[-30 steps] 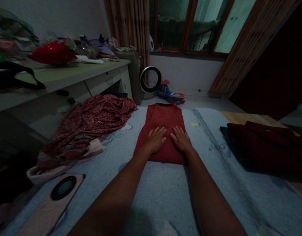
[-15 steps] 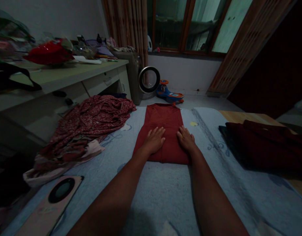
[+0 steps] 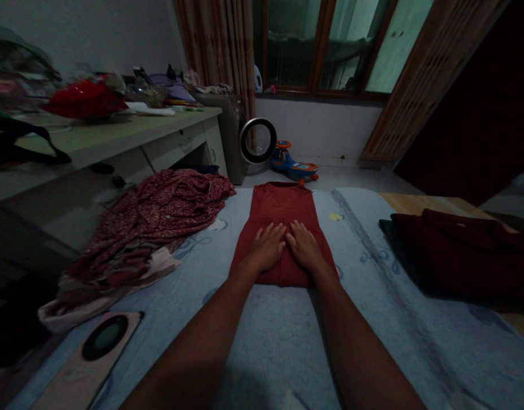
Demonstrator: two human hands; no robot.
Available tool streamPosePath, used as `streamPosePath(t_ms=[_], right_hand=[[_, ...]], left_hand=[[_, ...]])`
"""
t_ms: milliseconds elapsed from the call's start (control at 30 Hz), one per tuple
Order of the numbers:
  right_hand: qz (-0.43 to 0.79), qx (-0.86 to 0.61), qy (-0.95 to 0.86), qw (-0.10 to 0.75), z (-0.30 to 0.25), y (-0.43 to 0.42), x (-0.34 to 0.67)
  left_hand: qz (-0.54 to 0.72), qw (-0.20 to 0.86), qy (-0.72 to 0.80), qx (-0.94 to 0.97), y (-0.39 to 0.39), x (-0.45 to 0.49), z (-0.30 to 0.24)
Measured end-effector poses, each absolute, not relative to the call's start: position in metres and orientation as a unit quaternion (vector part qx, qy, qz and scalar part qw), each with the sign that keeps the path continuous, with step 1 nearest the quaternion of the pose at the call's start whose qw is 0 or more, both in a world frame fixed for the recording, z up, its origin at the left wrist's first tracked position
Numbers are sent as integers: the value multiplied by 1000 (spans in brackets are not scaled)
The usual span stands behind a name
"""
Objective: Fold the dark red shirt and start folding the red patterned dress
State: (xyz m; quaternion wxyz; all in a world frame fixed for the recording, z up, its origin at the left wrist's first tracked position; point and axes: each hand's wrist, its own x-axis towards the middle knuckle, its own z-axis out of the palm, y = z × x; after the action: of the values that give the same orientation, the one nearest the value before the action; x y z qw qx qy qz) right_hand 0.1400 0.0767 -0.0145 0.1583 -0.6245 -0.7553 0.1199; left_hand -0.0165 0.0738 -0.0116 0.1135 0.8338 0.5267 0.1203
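Observation:
A red garment, folded into a long flat rectangle with what looks like a collar at its far end (image 3: 283, 202), lies on the light blue patterned bed cover (image 3: 279, 341). My left hand (image 3: 268, 247) rests flat on the middle of the garment, fingers spread and pointing away from me. Close beside it, my right hand (image 3: 305, 246) also lies flat on the cloth with its fingers stretched out. The two hands almost meet at the thumbs. Neither one grips the fabric.
Crumpled red patterned cloth (image 3: 172, 205) lies to the left, with a phone (image 3: 89, 353) nearer me. Folded dark red clothes (image 3: 466, 250) are stacked at the right. Beyond the bed stand a washing machine with its round door (image 3: 258, 141) open and a blue ride-on toy (image 3: 293, 166).
My right hand has slid left across the garment, from near its right edge to beside my left hand. The left hand has stayed nearly where it was.

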Motion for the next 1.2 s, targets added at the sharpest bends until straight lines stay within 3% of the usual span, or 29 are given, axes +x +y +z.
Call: streamPosePath(t_ms=[1200], right_hand=[[120,-715,-686,64,-13,84,188]], left_hand=[[104,133,519,838,72,-18,-6]])
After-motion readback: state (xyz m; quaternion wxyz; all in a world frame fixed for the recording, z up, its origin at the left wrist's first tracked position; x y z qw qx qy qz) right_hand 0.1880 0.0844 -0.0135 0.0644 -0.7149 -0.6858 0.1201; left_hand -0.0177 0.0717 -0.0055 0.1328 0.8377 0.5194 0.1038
